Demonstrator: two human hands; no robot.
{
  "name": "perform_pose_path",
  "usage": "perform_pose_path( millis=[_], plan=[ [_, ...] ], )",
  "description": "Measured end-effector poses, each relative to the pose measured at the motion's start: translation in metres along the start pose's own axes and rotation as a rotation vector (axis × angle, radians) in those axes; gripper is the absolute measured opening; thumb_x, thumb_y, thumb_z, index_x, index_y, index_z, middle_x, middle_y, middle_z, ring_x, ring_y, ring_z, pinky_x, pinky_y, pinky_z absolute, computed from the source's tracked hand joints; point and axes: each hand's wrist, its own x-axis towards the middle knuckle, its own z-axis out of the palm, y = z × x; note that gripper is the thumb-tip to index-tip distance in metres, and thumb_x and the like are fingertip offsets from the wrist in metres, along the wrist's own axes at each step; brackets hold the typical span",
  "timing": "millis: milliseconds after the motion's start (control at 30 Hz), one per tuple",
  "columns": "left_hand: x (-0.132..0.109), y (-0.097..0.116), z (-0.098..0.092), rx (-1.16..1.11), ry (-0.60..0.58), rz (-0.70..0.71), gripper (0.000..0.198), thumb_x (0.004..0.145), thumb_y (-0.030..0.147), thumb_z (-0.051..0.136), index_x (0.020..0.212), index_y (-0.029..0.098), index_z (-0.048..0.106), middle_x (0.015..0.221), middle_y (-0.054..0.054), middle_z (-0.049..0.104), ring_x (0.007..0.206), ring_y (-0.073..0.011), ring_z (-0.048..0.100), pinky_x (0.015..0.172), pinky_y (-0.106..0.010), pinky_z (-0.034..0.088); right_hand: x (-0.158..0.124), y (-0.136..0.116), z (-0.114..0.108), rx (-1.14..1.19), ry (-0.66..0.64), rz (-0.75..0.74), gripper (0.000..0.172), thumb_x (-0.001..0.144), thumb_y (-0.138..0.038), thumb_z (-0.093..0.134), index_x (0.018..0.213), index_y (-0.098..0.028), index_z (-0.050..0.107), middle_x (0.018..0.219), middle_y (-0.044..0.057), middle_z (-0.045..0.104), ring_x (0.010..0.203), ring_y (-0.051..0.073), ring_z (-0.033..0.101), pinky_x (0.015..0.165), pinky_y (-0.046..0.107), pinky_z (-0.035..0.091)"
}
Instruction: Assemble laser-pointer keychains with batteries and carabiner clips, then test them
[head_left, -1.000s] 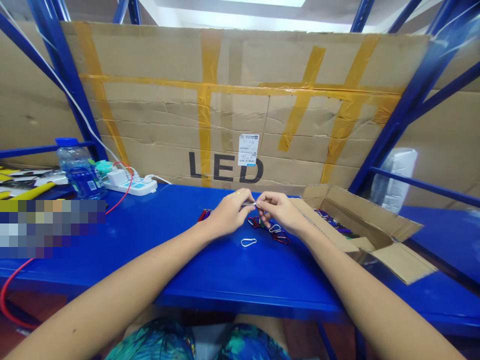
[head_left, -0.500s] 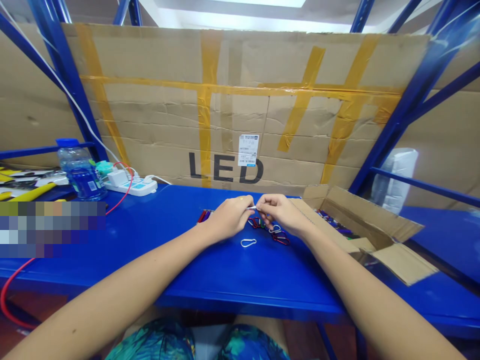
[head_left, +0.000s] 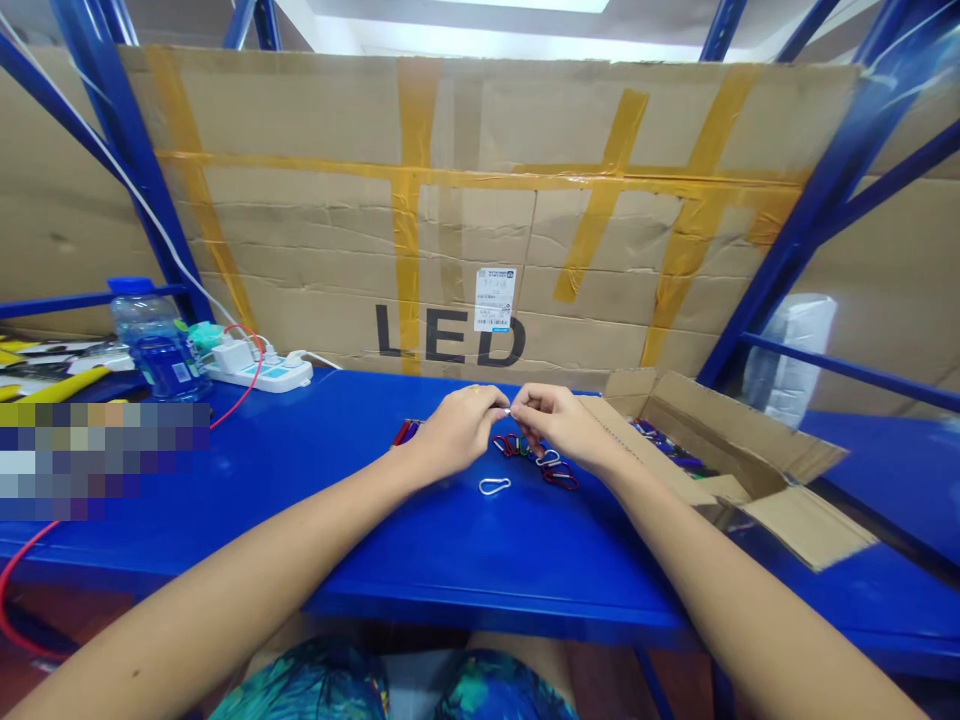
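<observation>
My left hand (head_left: 461, 425) and my right hand (head_left: 551, 415) meet above the blue tabletop, fingertips pinched. Between them is a small silver piece (head_left: 508, 411), mostly covered by the fingers, so its kind is unclear. Below lies a lone silver carabiner (head_left: 495, 487). Closer to my right hand are another silver carabiner (head_left: 548, 459), a dark red carabiner (head_left: 561, 480) and several red and green ones in a short row. Some slim red and purple pieces (head_left: 406, 432) show partly behind my left wrist.
An open cardboard box (head_left: 750, 430) with many coloured pieces stands right. Left are a bottle (head_left: 161, 345), a white power strip (head_left: 274, 374) and a red cable (head_left: 255, 385). A large cardboard panel (head_left: 337, 240) stands behind the blue table (head_left: 285, 480), between blue rack posts.
Less of the silver piece shows between my fingertips, which are slightly closer together. The hands otherwise keep their place, and the carabiners lie as before.
</observation>
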Motion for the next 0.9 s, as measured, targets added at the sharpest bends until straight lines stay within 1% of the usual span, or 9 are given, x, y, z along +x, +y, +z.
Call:
perform_pose_path(
  millis=[167,300,400,467,600,667,767,833,900],
  plan=[
    [0.0,0.0015,-0.0017,-0.047,0.054,-0.019,0.007,0.089,0.017,0.058,0.094,0.02,0.062,0.092,-0.002,0.07,0.083,-0.0169,0.064,0.075,-0.03,0.048,0.0001,0.0002,0.0023,0.148,0.013,0.047,0.019,0.076,-0.03,0.065,0.066,-0.018,0.053,0.048,-0.005,0.047,0.041,0.009,0.044,0.037,0.022,0.039],
    [0.0001,0.0015,0.0011,-0.131,0.086,-0.009,0.018,0.082,0.007,0.058,0.096,0.019,0.059,0.096,-0.002,0.068,0.087,-0.0158,0.063,0.076,-0.029,0.049,0.0005,0.0006,0.0023,0.181,-0.005,0.054,0.021,0.076,-0.032,0.066,0.066,-0.018,0.053,0.048,-0.005,0.047,0.041,0.009,0.043,0.037,0.022,0.038],
    [0.0,0.0004,0.0041,-0.099,0.098,-0.022,0.016,0.085,0.014,0.057,0.101,0.016,0.058,0.098,-0.006,0.065,0.089,-0.0184,0.062,0.08,-0.034,0.051,0.0007,0.0002,0.0001,0.133,0.007,0.02,0.021,0.077,-0.034,0.066,0.069,-0.019,0.054,0.049,-0.005,0.049,0.041,0.01,0.044,0.038,0.023,0.039],
    [0.0002,-0.0011,0.0059,-0.053,0.097,-0.012,0.015,0.091,0.018,0.051,0.103,0.014,0.059,0.103,-0.01,0.063,0.099,-0.0212,0.061,0.088,-0.039,0.051,0.0009,-0.0002,-0.0016,0.071,0.02,-0.005,0.021,0.078,-0.035,0.065,0.071,-0.019,0.054,0.05,-0.005,0.05,0.041,0.01,0.046,0.038,0.023,0.04],
    [0.0016,-0.0047,0.0066,0.025,0.068,0.005,0.024,0.095,0.016,0.041,0.084,0.013,0.062,0.116,-0.014,0.058,0.113,-0.0239,0.057,0.098,-0.043,0.046,0.0014,0.0007,-0.0031,-0.051,0.022,-0.049,0.02,0.081,-0.036,0.062,0.074,-0.018,0.055,0.049,-0.005,0.051,0.039,0.01,0.047,0.038,0.023,0.039],
    [0.0018,-0.0051,0.0051,0.028,0.028,-0.02,0.02,0.094,0.017,0.045,0.081,0.014,0.061,0.108,-0.012,0.062,0.104,-0.0226,0.06,0.091,-0.04,0.049,0.0017,0.0023,-0.0026,-0.085,0.016,-0.057,0.02,0.082,-0.036,0.061,0.074,-0.018,0.055,0.048,-0.005,0.051,0.038,0.01,0.047,0.038,0.023,0.038],
    [0.0001,-0.0043,0.0027,0.004,-0.048,-0.085,0.009,0.092,0.021,0.052,0.087,0.017,0.058,0.086,-0.005,0.066,0.081,-0.019,0.062,0.072,-0.034,0.049,0.0022,0.005,-0.001,-0.071,0.007,-0.03,0.02,0.082,-0.034,0.061,0.072,-0.019,0.054,0.048,-0.006,0.05,0.037,0.009,0.046,0.038,0.022,0.038],
    [-0.002,-0.0043,0.0023,0.02,-0.069,-0.084,0.005,0.092,0.022,0.054,0.089,0.018,0.055,0.082,-0.003,0.066,0.074,-0.018,0.06,0.066,-0.031,0.046,0.0024,0.0063,0.0,-0.022,-0.004,0.005,0.019,0.081,-0.033,0.061,0.071,-0.018,0.054,0.049,-0.005,0.051,0.038,0.009,0.046,0.038,0.022,0.038],
    [-0.004,-0.0046,0.0027,0.066,-0.057,-0.034,0.004,0.091,0.02,0.053,0.087,0.018,0.052,0.085,-0.003,0.065,0.076,-0.0184,0.06,0.066,-0.031,0.044,0.0024,0.0066,0.0006,0.045,-0.017,0.039,0.018,0.079,-0.032,0.063,0.07,-0.018,0.054,0.05,-0.005,0.052,0.04,0.009,0.046,0.038,0.022,0.039]
  ],
)
